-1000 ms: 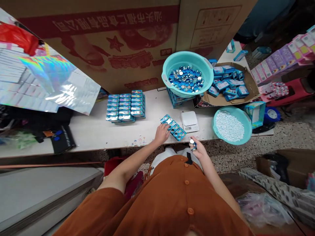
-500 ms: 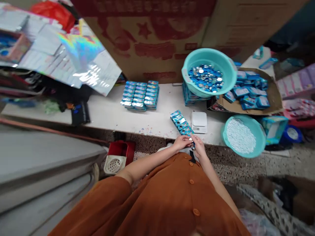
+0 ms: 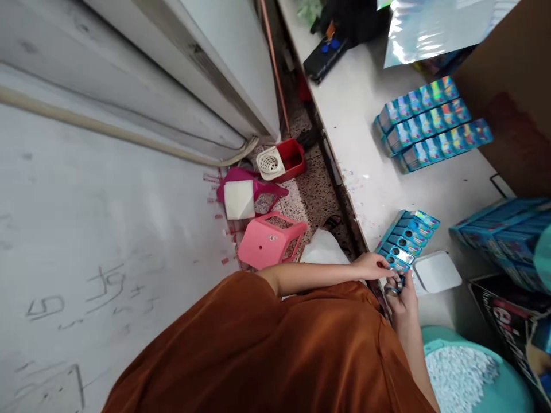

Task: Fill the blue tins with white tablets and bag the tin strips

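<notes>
Both of my hands meet at the table's front edge, beside a short row of small blue boxes (image 3: pixel 407 238) with round dark windows. My left hand (image 3: pixel 373 267) has its fingertips pinched together near the lowest box; whatever they hold is too small to name. My right hand (image 3: pixel 402 292) is curled around small round metallic pieces (image 3: pixel 392 290). A white scale (image 3: pixel 434 272) lies just beyond that hand. Farther up the table sit three stacked rows of shiny blue boxes (image 3: pixel 434 126).
A teal basin (image 3: pixel 512 384) of white pieces stands at the lower right. More blue boxes (image 3: pixel 508 235) are stacked at the right. Pink stools (image 3: pixel 262 244) and a red bin (image 3: pixel 295 159) stand on the floor. A black case (image 3: pixel 325 59) lies on the table.
The head view has turned left and tilted, showing the wall and stools. My hands are still together, now beside the end of the box row. The basin of metallic pieces is nearly out of view.
</notes>
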Available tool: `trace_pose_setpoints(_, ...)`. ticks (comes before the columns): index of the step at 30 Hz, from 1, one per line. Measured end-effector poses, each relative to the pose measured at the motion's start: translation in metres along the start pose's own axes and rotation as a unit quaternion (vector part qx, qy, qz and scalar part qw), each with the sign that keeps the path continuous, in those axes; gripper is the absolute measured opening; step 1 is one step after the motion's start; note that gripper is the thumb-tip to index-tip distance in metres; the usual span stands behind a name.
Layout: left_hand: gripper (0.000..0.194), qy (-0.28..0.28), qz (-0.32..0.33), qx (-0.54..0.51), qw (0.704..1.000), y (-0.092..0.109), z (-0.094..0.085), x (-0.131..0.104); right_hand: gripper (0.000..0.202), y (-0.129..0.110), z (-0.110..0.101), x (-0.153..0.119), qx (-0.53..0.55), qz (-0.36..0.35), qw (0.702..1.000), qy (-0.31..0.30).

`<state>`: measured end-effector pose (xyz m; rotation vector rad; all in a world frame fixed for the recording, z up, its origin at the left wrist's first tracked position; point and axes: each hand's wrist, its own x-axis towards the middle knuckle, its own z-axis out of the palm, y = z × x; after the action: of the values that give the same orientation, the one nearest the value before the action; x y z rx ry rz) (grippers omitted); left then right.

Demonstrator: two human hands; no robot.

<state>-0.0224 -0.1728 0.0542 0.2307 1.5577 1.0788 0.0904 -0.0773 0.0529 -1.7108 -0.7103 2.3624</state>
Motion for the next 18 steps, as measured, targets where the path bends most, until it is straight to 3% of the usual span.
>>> trace_pose_setpoints(5, 0.023, 0.116, 0.028, 0.023, 0.993, -0.024, 0.006, -0.005, 0.04, -0.004, -0.005, -0.012, 0.044, 0.069, 0.994, -0.076)
trace_pose_setpoints(9, 0.013, 0.169, 0.129, 0.069, 0.975, -0.024, -0.003, 0.004, 0.034, -0.005, -0.012, -0.027, 0.071, 0.083, 0.988, -0.107)
trace_pose_setpoints(14, 0.011, 0.125, 0.293, 0.289, 0.903, 0.004, -0.019, 0.042, 0.034, -0.001, -0.035, -0.038, 0.114, 0.036, 0.991, -0.065)
trace_pose_setpoints(18, 0.018, 0.073, 0.323, 0.458, 0.825, 0.037, -0.019, 0.078, 0.039, 0.007, -0.056, -0.047, 0.119, -0.006, 0.993, -0.011)
